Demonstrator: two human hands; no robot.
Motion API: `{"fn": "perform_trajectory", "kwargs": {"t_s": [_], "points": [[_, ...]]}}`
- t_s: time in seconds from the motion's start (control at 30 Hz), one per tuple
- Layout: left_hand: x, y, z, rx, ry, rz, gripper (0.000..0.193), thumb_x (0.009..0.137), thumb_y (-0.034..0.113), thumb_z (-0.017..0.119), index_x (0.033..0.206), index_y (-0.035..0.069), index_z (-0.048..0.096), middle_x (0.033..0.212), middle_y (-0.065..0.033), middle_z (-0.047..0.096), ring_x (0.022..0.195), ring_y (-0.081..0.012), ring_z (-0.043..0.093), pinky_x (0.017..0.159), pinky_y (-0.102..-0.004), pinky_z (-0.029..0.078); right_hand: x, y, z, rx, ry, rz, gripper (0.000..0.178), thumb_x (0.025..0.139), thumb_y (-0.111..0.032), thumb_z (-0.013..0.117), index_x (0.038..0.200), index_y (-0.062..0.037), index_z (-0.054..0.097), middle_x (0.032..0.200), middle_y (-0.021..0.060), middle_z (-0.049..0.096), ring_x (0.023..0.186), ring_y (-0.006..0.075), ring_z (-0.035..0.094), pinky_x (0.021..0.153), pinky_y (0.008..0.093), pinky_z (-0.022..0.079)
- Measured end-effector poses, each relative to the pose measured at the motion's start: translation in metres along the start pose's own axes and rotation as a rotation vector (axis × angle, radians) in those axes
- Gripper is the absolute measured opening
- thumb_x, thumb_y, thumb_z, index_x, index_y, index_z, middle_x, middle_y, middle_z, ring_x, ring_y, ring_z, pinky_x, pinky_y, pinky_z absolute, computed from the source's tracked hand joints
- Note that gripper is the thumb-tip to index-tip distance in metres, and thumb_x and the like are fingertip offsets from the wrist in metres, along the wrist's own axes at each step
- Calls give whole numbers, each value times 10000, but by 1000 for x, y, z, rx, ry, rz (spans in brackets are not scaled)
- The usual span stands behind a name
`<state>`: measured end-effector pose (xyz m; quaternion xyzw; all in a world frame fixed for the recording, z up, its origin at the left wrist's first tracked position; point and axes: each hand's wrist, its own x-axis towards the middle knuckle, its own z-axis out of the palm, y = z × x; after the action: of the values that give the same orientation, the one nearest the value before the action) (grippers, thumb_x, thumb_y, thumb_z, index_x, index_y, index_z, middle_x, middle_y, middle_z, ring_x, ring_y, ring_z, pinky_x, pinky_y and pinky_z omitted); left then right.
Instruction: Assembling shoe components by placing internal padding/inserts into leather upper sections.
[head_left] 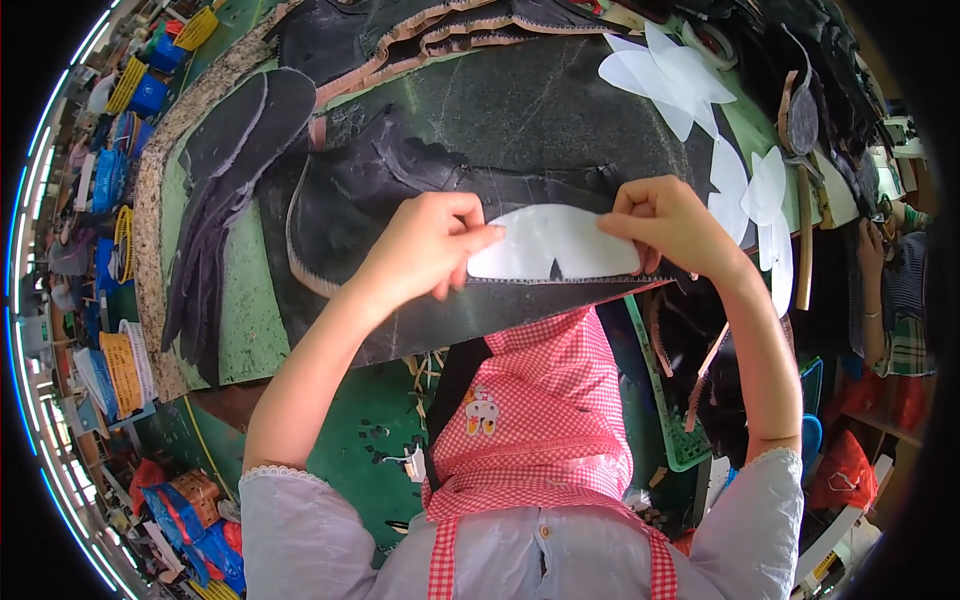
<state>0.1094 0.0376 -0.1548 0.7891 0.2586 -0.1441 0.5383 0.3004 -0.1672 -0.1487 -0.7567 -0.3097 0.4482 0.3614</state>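
A white half-moon piece [550, 245] of thin sheet, with a small notch in its straight lower edge, lies over a black boot-shaped leather-like piece [370, 205]. My left hand [432, 242] pinches its left end between thumb and fingers. At the right end, my right hand [672, 225] grips it the same way. Just below the white piece's straight edge runs a toothed or stitched line. The black piece rests on a dark mat [520, 100], and part of it is hidden under the white piece and my hands.
Several loose white cut pieces [672, 78] lie to the right. Black pieces are stacked at the left [222, 185] and along the back [440, 38]. Below the table's right side is a green crate [686, 450]. A co-worker's arm [872, 290] shows at the far right.
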Motion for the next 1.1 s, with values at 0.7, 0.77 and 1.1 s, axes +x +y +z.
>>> {"fn": "perform_trajectory", "kwargs": {"t_s": [0.7, 0.77, 1.1], "points": [[9, -5, 22, 709, 429, 925, 244, 747, 180, 752, 984, 146, 709, 984, -36, 737, 970, -227, 706, 825, -379, 559, -5, 8, 40, -706, 379, -1034, 153, 728, -104, 655, 881, -106, 659, 892, 20, 655, 810, 204, 640, 746, 345, 484], [0, -14, 13, 840, 215, 1017, 348, 756, 230, 744, 1100, 199, 702, 1194, -17, 681, 1188, -201, 604, 1044, -435, 445, -15, 11, 40, -878, 260, -1042, 153, 740, -113, 625, 888, -117, 667, 929, -5, 651, 887, 183, 629, 754, 338, 488], [-25, -23, 30, 898, 448, 757, 493, 816, 194, 709, 1288, 310, 626, 1344, -93, 494, 1282, -293, 464, 1135, -482, 310, 34, 15, -77, -519, 667, -513, 182, 905, -174, 619, 974, -61, 743, 969, 139, 719, 855, 306, 692, 788, 369, 532]]}}
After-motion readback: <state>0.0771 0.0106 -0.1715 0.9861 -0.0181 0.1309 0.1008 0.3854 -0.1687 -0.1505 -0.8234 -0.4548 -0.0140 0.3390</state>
